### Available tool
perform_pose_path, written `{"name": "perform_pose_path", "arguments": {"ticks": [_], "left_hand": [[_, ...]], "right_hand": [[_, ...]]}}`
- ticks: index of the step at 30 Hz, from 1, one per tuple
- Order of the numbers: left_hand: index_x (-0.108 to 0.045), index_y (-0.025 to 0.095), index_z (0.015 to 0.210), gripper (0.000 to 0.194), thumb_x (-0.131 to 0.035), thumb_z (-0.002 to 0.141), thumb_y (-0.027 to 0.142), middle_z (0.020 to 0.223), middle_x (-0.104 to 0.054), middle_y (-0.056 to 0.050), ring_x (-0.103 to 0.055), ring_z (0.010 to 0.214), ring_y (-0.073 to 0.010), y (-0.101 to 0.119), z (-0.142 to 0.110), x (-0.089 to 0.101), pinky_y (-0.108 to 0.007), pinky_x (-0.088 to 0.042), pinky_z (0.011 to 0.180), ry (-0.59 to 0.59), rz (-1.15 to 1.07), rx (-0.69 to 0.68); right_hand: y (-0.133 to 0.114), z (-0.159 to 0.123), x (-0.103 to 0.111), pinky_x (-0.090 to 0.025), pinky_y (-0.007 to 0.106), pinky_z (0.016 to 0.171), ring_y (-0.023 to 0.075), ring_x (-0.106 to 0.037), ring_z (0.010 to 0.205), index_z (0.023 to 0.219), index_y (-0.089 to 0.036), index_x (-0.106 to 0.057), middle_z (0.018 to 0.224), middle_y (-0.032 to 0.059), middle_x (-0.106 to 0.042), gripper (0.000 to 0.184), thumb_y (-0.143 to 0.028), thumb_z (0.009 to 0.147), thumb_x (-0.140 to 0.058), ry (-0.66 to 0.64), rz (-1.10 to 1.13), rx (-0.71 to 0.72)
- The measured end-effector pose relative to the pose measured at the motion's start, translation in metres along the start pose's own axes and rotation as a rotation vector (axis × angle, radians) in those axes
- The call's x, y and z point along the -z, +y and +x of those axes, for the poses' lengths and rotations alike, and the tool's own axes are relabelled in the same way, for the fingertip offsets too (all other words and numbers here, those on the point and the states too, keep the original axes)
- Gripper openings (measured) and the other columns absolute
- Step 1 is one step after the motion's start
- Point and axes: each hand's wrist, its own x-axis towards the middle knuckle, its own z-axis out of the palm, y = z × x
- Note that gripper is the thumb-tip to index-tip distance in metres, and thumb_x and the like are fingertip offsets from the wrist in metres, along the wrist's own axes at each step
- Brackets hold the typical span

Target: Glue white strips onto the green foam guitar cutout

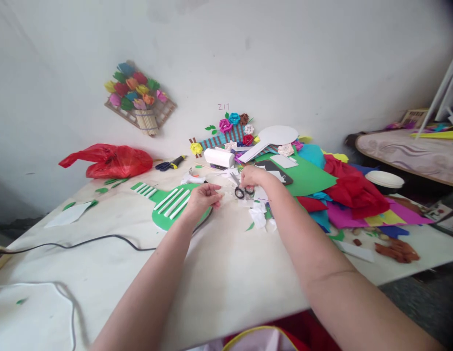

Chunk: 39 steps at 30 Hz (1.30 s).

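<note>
My right hand [252,176] is closed with its fingertips on a pair of black-handled scissors [240,193], whose blades point away from me. My left hand [204,200] is pinched, thumb against fingers; a pale, see-through bit shows by its fingertips, too small to name. Just left of that hand lies a green paddle-shaped cutout [162,222] with white paper strips [171,201] across its round part and handle. A white glue gun [192,179] rests behind the cutout. Crumpled white paper scraps [258,216] lie below the scissors.
A red plastic bag [118,162] and pliers [170,164] sit at the back left. A black cord [112,237] crosses the table. White paddle-shaped card [275,135], green sheet [314,178] and red crepe paper [358,190] pile up on the right. Paper flowers [226,126] stand against the wall.
</note>
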Motion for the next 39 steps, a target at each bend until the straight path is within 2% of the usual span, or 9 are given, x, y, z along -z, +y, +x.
{"name": "perform_pose_path", "arguments": {"ticks": [5,10,18,20,22,25,28,32,39], "left_hand": [[-0.062,0.013,0.081,0.028,-0.072,0.055,0.015,0.058,-0.061,-0.002,-0.056,0.047,-0.0115,0.0,0.009,-0.019,-0.023,-0.046,0.048,-0.012,0.037,0.026],[-0.066,0.014,0.076,0.024,-0.071,0.053,0.006,0.068,-0.065,-0.004,-0.059,0.059,-0.0109,-0.009,0.013,-0.038,-0.02,-0.044,0.057,0.045,0.048,-0.022],[-0.06,0.013,0.069,0.017,-0.07,0.055,0.015,0.052,-0.058,0.0,-0.053,0.046,-0.0112,-0.027,0.012,-0.042,-0.023,-0.042,0.05,0.195,0.13,0.044],[-0.059,0.014,0.071,0.015,-0.067,0.06,0.022,0.049,-0.056,0.001,-0.051,0.044,-0.0113,-0.029,0.011,-0.042,-0.024,-0.041,0.048,0.224,0.258,0.058],[-0.061,0.016,0.071,0.013,-0.063,0.065,0.027,0.052,-0.056,0.0,-0.052,0.05,-0.0131,-0.03,0.009,-0.043,-0.026,-0.041,0.052,0.236,0.533,0.007],[-0.065,0.018,0.07,0.016,-0.059,0.07,0.033,0.072,-0.063,-0.006,-0.055,0.081,-0.0218,-0.03,0.003,-0.049,-0.031,-0.042,0.066,0.187,1.059,-0.197],[-0.067,0.02,0.082,0.028,-0.059,0.07,0.044,0.089,-0.062,-0.009,-0.046,0.099,-0.0273,-0.031,0.0,-0.056,-0.038,-0.038,0.081,0.094,1.369,-0.343],[-0.064,0.02,0.091,0.034,-0.059,0.071,0.046,0.095,-0.061,-0.009,-0.044,0.101,-0.0273,-0.033,0.002,-0.059,-0.041,-0.034,0.086,0.023,1.461,-0.36],[-0.06,0.019,0.079,0.025,-0.065,0.067,0.04,0.088,-0.062,-0.007,-0.047,0.097,-0.0262,-0.035,0.006,-0.054,-0.04,-0.034,0.084,0.012,1.356,-0.331]], "right_hand": [[0.007,-0.003,0.006,-0.045,0.025,0.056,0.0158,-0.06,0.057,0.057,-0.014,-0.063,0.065,0.0077,-0.067,0.01,-0.019,0.064,-0.06,0.033,0.014,0.009],[0.015,-0.005,0.009,-0.044,0.024,0.058,0.015,-0.062,0.061,0.069,-0.014,-0.067,0.071,0.0066,-0.069,0.012,-0.022,0.067,-0.058,0.102,0.053,-0.033],[0.022,-0.01,0.015,-0.042,0.022,0.061,0.0139,-0.062,0.066,0.072,-0.014,-0.068,0.073,0.0054,-0.069,0.015,-0.025,0.069,-0.059,0.118,0.017,-0.053],[0.021,-0.012,0.017,-0.042,0.02,0.062,0.013,-0.062,0.067,0.074,-0.015,-0.069,0.074,0.0049,-0.069,0.016,-0.026,0.069,-0.059,0.126,0.009,-0.075],[0.021,-0.013,0.019,-0.042,0.019,0.063,0.0122,-0.062,0.069,0.076,-0.016,-0.069,0.076,0.004,-0.069,0.016,-0.027,0.069,-0.06,0.125,0.001,-0.089],[0.024,-0.011,0.021,-0.042,0.02,0.065,0.0131,-0.062,0.073,0.077,-0.017,-0.069,0.08,0.0044,-0.069,0.017,-0.028,0.069,-0.058,0.144,-0.025,-0.103],[0.029,-0.007,0.023,-0.043,0.022,0.067,0.017,-0.061,0.081,0.082,-0.015,-0.069,0.089,0.0085,-0.068,0.021,-0.027,0.069,-0.058,0.188,-0.085,-0.137],[0.034,-0.005,0.023,-0.043,0.023,0.068,0.0185,-0.061,0.084,0.082,-0.013,-0.069,0.092,0.0099,-0.068,0.023,-0.028,0.069,-0.058,0.174,-0.077,-0.165],[0.041,0.008,0.017,-0.044,0.023,0.069,0.019,-0.062,0.084,0.084,-0.014,-0.068,0.087,0.0101,-0.068,0.023,-0.026,0.065,-0.061,0.194,-0.107,-0.188]]}}
